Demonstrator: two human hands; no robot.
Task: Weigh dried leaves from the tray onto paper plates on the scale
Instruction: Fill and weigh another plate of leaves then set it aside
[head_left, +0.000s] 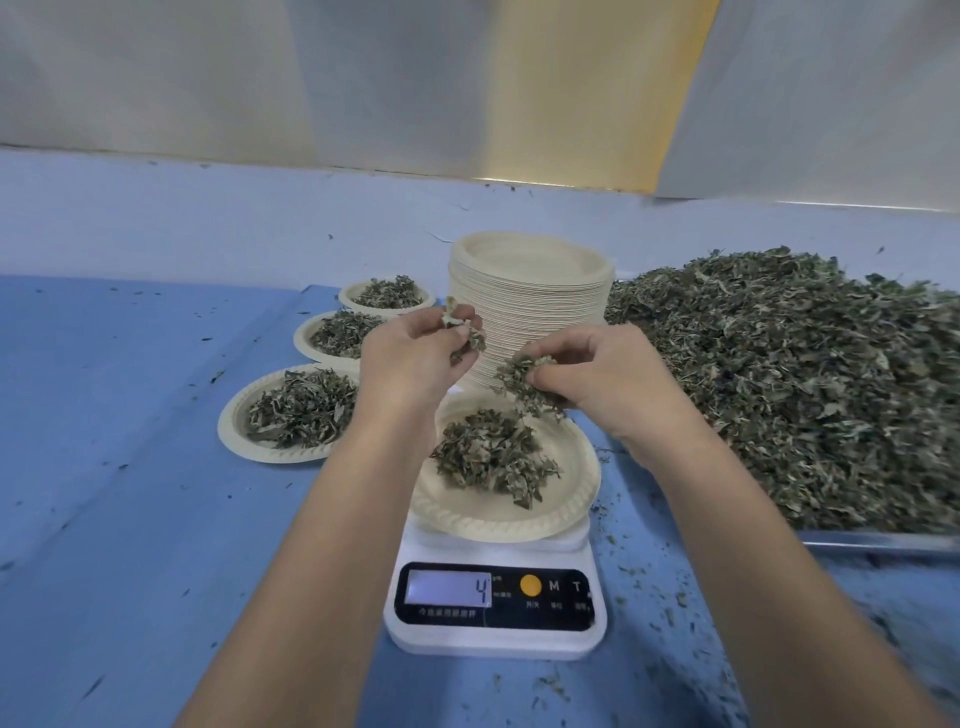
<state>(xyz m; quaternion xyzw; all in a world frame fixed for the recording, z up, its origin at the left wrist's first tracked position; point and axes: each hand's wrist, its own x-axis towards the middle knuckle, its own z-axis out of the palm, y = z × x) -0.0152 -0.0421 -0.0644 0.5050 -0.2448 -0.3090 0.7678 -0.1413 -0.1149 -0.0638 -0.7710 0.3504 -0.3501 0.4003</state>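
Ok, blue table cover (130, 467) is filling most of the view, with leaf crumbs lying scattered on it. The heap of dried leaves (805, 374) is sitting on the metal tray (878, 541) at right, covering it almost to the near rim. The tall stack of paper plates (530, 312) is standing just left of the heap, behind the scale.

The white digital scale (493, 636) is sitting centre-front, carrying one paper plate (493, 525) with a small pile of leaves (493, 457) lying in it. Three filled plates are lining up at left, running away from the camera: the near plate (244, 441), the middle plate (304, 340) and the far plate (348, 299).

Both hands are hovering over the far side of the plate on the scale, in front of the stack. The right hand (608, 379) is pinching a leaf clump (524, 379) with its fingers curled in; bits are hanging down over the plate. The left hand (410, 358) is pinching a smaller leaf tuft (465, 330) between thumb and curled fingers, slightly higher up.

The scale display (448, 588) is showing 4.
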